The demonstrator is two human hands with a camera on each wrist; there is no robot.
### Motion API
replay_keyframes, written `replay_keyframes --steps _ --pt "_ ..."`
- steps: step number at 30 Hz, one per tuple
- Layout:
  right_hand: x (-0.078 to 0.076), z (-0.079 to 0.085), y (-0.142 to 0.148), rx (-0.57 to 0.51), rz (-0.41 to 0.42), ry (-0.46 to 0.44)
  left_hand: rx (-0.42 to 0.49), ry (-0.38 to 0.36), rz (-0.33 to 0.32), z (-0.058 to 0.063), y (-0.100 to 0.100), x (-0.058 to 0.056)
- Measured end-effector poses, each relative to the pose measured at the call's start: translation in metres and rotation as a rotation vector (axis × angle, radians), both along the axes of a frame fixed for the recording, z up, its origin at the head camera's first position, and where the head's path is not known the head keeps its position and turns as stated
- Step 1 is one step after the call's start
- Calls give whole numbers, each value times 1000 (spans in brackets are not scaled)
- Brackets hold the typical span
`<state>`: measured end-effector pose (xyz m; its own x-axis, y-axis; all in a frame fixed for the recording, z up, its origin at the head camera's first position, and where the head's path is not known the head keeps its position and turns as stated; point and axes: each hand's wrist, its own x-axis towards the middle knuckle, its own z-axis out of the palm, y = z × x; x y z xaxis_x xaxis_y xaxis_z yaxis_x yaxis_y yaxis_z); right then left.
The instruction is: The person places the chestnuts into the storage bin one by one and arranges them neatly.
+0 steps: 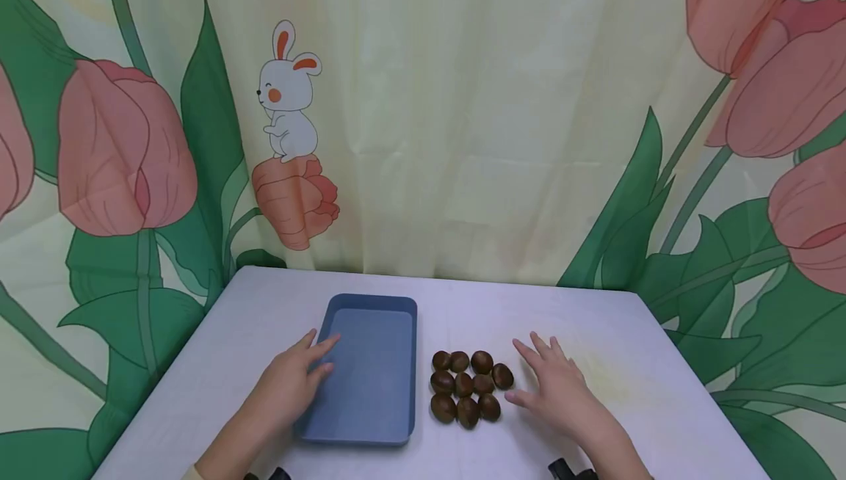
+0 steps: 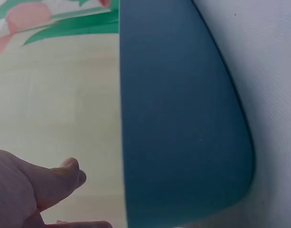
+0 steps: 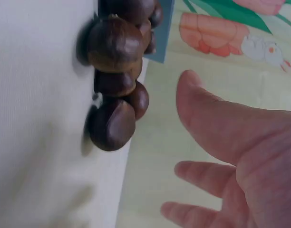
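Observation:
A shallow blue rectangular tray [image 1: 370, 377] lies on the white table, its outer side wall [image 2: 183, 118] filling much of the left wrist view. My left hand [image 1: 291, 381] hovers over the tray's left edge with fingers spread, holding nothing. Right of the tray, several glossy brown chestnuts [image 1: 464, 384] sit in a tight cluster of rough rows. My right hand [image 1: 558, 388] is held just right of them, fingers spread and nothing in it. In the right wrist view its thumb points toward the chestnuts [image 3: 114, 45], apart from them.
A white cloth covers the table [image 1: 529, 311]. Behind it hangs a pale curtain [image 1: 463, 135] printed with tulips and a rabbit. Black straps [image 1: 562, 469] show at the bottom edge, by the wrists.

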<state>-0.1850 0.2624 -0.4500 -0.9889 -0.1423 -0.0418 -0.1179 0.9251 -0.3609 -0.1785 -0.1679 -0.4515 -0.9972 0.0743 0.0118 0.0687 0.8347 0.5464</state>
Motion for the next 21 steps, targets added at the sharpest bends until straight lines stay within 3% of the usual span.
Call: replay_keyframes --steps 5,11,21 --pt "-8 -1 11 -105 -20 14 47 51 28 -3 -3 -3" --pt "-10 -5 19 -200 -26 53 127 40 88 -6 -8 -6" --pt "-18 -17 19 -366 -89 -29 212 30 140 -10 -12 -7"
